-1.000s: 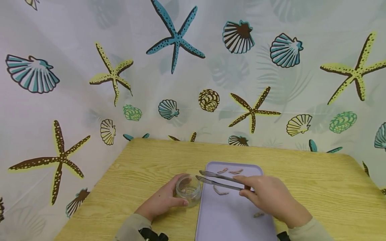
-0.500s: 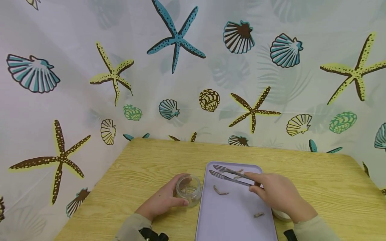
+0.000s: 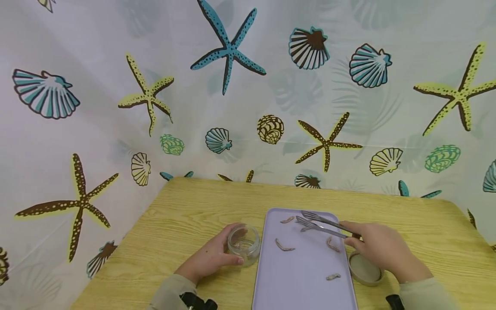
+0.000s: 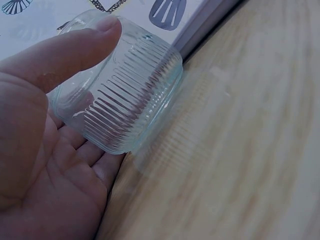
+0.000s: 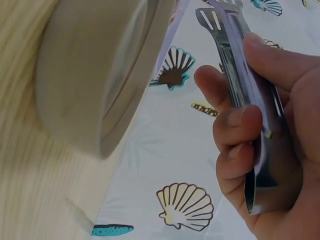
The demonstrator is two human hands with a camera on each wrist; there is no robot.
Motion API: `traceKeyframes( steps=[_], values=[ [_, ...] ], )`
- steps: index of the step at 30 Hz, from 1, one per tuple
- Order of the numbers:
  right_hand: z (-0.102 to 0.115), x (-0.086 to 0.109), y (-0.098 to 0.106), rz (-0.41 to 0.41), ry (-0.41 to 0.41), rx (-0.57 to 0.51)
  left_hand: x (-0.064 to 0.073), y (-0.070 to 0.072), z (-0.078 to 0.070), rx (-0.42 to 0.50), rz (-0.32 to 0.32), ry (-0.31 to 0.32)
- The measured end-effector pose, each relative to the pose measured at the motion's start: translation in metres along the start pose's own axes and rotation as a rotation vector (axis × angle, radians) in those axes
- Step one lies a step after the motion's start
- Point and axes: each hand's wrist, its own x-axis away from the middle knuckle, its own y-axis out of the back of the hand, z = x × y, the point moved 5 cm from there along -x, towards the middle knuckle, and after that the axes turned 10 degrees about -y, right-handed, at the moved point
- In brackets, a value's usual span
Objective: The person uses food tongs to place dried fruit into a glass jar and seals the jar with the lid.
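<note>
My left hand point(image 3: 211, 255) grips a small clear glass jar point(image 3: 251, 254) beside the tray's left edge, thumb on the near side. Ribbed glass point(image 4: 125, 95) shows in the left wrist view. The right hand point(image 3: 381, 249) holds metal tongs point(image 3: 329, 228) with slotted tips, arms apart, over the tray's far right part. Nothing shows between the tips. On the lilac tray point(image 3: 298, 284) lie several thin, brownish, dried-looking pieces: a curved strip point(image 3: 284, 245), a bent strip point(image 3: 332, 244) below the tongs, and a short piece point(image 3: 333, 277) nearer me. The tongs partly cover another strip point(image 3: 306, 229).
A round, beige lid point(image 3: 365, 269) lies right of the tray, below the right hand; it looms large in the right wrist view. The wooden table point(image 3: 193, 206) ends at a patterned curtain point(image 3: 248, 103) behind and at the sides.
My right hand has carried the tongs rightward across the tray, uncovering the lid and the bent strip. The left hand stays on the jar.
</note>
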Motion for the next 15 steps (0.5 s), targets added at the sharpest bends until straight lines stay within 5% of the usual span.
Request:
traceKeyframes(
  steps=[15],
  values=[
    [-0.015,-0.017,0.000,0.065,0.008,0.037,0.000,0.001,-0.001,0.024,0.006,0.001]
  ],
)
